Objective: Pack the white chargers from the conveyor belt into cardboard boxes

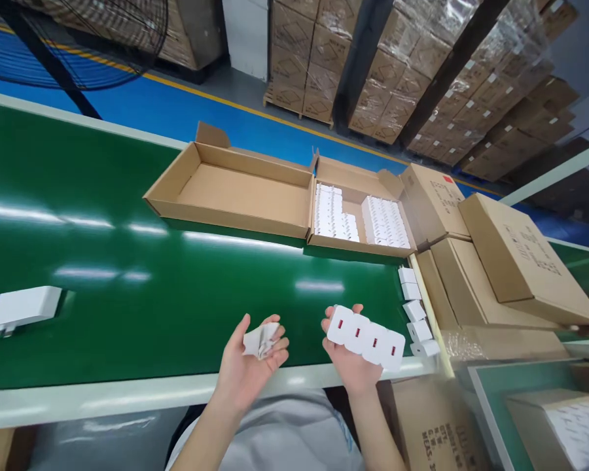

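A crumpled piece of thin white material (261,341), perhaps cloth or tissue, lies in my left hand (243,376), with the fingers curled round it. My right hand (351,367), palm up, grips a row of several white USB chargers (366,337) set side by side, their red ports facing up. Both hands are above the front edge of the green work surface (177,327). Beyond them, an open cardboard box (358,246) holds white chargers in two blocks with a gap between. To its left stands an open carton (235,190) with nothing in it.
Several loose white chargers (413,309) line the right end of the table, beside stacked cardboard boxes (530,261). A larger white plug-in charger (27,306) rests at the far left. A fan guard (103,39) and pallets of cartons (294,59) stand behind.
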`<control>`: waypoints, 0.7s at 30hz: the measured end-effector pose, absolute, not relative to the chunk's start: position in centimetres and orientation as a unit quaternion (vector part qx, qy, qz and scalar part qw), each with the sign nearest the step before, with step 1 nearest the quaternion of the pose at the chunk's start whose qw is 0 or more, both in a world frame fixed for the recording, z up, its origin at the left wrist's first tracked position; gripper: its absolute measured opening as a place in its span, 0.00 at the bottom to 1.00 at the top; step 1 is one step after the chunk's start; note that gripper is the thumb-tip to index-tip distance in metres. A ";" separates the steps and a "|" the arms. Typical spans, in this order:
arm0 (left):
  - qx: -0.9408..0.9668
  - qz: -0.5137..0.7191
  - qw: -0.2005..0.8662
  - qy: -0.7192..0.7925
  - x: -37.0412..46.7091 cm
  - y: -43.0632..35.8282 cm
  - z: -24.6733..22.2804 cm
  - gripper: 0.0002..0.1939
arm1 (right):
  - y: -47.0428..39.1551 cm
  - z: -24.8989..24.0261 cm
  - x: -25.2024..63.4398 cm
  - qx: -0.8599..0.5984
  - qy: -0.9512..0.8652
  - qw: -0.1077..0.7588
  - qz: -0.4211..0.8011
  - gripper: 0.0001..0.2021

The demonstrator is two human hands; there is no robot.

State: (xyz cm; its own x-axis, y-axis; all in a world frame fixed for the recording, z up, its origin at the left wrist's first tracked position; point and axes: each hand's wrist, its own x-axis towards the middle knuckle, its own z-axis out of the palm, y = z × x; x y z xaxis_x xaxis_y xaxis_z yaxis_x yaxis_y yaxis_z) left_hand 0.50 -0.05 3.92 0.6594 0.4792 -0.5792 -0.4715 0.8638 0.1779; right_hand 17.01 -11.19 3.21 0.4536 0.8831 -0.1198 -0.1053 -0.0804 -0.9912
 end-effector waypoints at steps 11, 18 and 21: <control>0.288 0.322 0.848 0.307 -0.9 -2.7 8.4 0.15 | -9.4 6.6 12.1 -0.336 -0.042 0.702 0.627 0.30; 0.548 0.463 0.653 0.241 -0.8 -3.1 9.9 0.16 | -9.3 5.5 11.7 -0.320 -0.139 0.714 0.607 0.25; 0.703 0.478 0.486 0.201 -0.2 -2.4 10.8 0.19 | -9.3 4.8 11.7 -0.357 -0.170 0.708 0.585 0.22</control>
